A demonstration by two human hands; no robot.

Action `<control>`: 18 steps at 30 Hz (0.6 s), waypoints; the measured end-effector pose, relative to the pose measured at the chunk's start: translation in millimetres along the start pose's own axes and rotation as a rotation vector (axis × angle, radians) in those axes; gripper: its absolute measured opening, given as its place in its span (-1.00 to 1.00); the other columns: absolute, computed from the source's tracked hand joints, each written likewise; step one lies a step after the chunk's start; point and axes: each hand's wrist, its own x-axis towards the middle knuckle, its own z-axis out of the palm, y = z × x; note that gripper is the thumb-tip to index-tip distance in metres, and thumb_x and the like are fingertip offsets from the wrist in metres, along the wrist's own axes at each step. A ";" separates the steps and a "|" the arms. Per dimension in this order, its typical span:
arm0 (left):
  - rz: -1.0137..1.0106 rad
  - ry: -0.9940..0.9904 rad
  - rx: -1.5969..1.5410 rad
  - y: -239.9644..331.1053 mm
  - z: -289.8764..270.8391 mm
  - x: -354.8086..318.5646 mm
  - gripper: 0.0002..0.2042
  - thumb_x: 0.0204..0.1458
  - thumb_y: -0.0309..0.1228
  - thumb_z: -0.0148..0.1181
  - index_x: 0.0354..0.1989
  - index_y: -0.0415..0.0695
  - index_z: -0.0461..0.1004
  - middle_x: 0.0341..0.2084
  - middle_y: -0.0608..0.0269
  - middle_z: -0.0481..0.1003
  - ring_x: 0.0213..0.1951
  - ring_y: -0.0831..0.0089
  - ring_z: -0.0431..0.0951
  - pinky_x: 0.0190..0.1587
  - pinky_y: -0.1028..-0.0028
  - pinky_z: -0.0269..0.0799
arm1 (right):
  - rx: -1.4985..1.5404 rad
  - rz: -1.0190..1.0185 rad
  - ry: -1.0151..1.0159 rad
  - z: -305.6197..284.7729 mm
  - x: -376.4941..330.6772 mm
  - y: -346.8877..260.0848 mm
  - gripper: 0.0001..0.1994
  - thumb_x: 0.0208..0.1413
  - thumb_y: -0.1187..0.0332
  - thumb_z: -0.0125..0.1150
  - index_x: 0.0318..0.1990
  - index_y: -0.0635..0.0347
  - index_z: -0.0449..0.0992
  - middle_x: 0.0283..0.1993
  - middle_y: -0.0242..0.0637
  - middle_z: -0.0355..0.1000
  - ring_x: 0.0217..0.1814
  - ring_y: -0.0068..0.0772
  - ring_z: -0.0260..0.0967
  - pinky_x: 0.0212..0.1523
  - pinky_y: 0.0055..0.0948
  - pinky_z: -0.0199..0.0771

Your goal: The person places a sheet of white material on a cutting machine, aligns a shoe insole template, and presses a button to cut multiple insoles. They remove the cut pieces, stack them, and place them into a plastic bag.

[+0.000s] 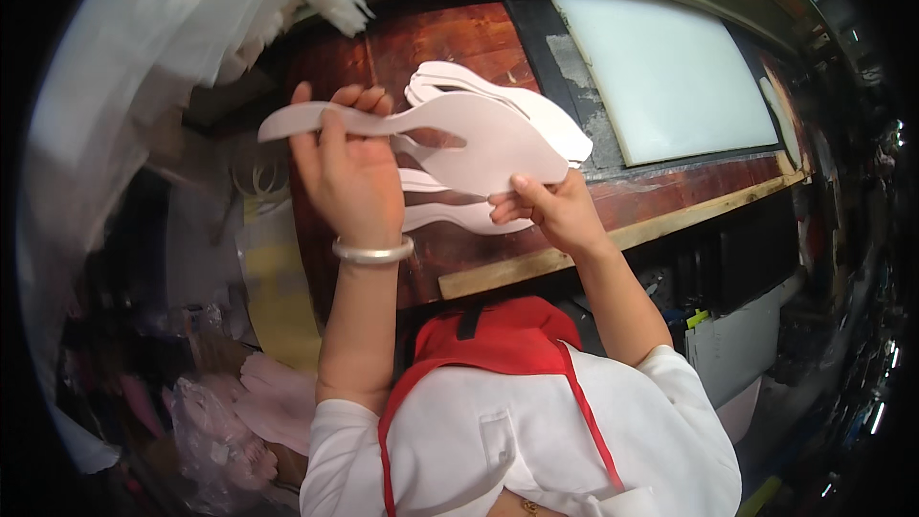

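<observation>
Raised over the table is a pale pink cut-out piece (503,139), flat and thin, with a broad end and narrow curved arms. My left hand (356,172), a silver bangle at its wrist, grips one of the narrow arms, thumb over it and fingers behind. At the broad end, my right hand (557,213) pinches the lower edge between thumb and fingers. Just behind the held piece lies a stack of similar pale cut-outs (550,113), partly covered by it. More pale pink strips (458,215) show below it on the table.
The reddish-brown table (459,33) has a bare wooden strip (622,230) along its near edge. A thick white board (670,77) lies on a dark sheet at the right. Translucent plastic sheeting (115,115) hangs at the left. Pink material in plastic bags (215,431) sits at lower left.
</observation>
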 end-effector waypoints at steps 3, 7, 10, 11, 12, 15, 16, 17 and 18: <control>-0.210 0.022 0.160 -64.5 -1.8 34.9 -0.58 0.16 -0.59 -0.04 0.20 -0.25 0.11 -0.11 -0.05 0.36 -0.09 0.27 0.41 0.10 0.21 0.35 | 0.089 0.098 0.237 -27.1 31.0 1.6 -0.73 0.21 0.42 0.08 -0.11 0.55 0.40 -0.28 0.07 0.50 -0.36 -0.20 0.54 -0.34 -0.36 0.64; -0.139 0.188 0.911 -122.9 -32.0 51.8 -0.49 0.11 -0.56 0.05 0.24 -0.26 0.09 0.04 -0.04 0.27 0.01 0.27 0.40 0.12 0.35 0.35 | 0.068 0.267 0.449 -61.2 37.9 0.4 -0.74 0.18 0.37 0.13 -0.26 0.52 0.45 -0.41 -0.05 0.50 -0.49 -0.26 0.51 -0.50 -0.39 0.60; 0.118 -0.023 1.300 -135.4 -47.1 60.0 -0.60 0.03 -0.57 0.04 0.11 -0.16 0.32 -0.03 0.01 0.35 0.02 0.17 0.39 0.07 0.31 0.35 | -0.199 0.330 0.419 -86.5 21.0 -17.8 -0.72 0.16 0.29 0.19 -0.43 0.39 0.49 -0.63 -0.24 0.42 -0.66 -0.45 0.37 -0.67 -0.52 0.37; 0.167 -0.206 1.365 -139.0 -45.7 63.4 -0.61 -0.01 -0.59 0.04 0.05 -0.16 0.37 -0.06 0.01 0.37 0.02 0.14 0.38 0.07 0.29 0.34 | -0.317 0.348 0.399 -94.0 17.4 -24.6 -0.71 0.15 0.27 0.20 -0.48 0.35 0.49 -0.69 -0.29 0.38 -0.70 -0.51 0.32 -0.71 -0.56 0.28; 0.231 -0.336 1.397 -139.1 -42.5 67.6 -0.63 -0.05 -0.61 0.04 0.00 -0.17 0.41 -0.08 0.02 0.39 0.01 0.11 0.38 0.07 0.27 0.33 | -0.545 0.196 0.525 -99.4 15.5 -29.6 -0.71 0.08 0.25 0.30 -0.53 0.32 0.51 -0.79 -0.41 0.27 -0.78 -0.58 0.16 -0.74 -0.57 0.09; 0.416 -0.665 1.489 -151.3 -14.6 84.1 -0.58 -0.15 -0.66 -0.01 -0.04 -0.14 0.44 -0.13 0.07 0.45 -0.01 0.12 0.41 0.15 0.21 0.24 | -0.920 -0.250 0.590 -110.1 28.6 -36.9 -0.73 0.01 0.30 0.34 -0.33 0.38 0.50 -0.53 -0.24 0.41 -0.56 -0.43 0.32 -0.52 -0.46 0.31; 0.551 -0.722 1.590 -153.4 -3.7 89.4 -0.57 -0.18 -0.66 0.00 -0.05 -0.12 0.45 -0.14 0.09 0.45 -0.01 0.13 0.41 0.16 0.17 0.21 | -1.008 -0.360 0.563 -110.8 36.9 -35.9 -0.69 -0.01 0.30 0.35 -0.26 0.40 0.48 -0.42 -0.17 0.44 -0.47 -0.36 0.36 -0.44 -0.42 0.36; 0.589 -0.716 1.638 -150.4 4.9 95.6 -0.56 -0.20 -0.67 0.00 -0.05 -0.11 0.46 -0.12 0.13 0.45 -0.01 0.16 0.41 0.18 0.14 0.19 | -1.082 -0.481 0.527 -109.6 44.9 -33.4 -0.65 -0.03 0.31 0.36 -0.19 0.42 0.47 -0.32 -0.10 0.47 -0.38 -0.29 0.40 -0.35 -0.37 0.41; 0.604 -0.719 1.711 -145.6 11.7 101.0 -0.55 -0.22 -0.67 0.01 -0.06 -0.09 0.46 -0.11 0.17 0.45 0.00 0.19 0.40 0.19 0.11 0.16 | -1.175 -0.476 0.415 -107.8 52.2 -30.3 -0.44 -0.11 0.29 0.41 0.01 0.44 0.37 -0.03 0.09 0.36 -0.07 -0.05 0.36 -0.06 -0.23 0.38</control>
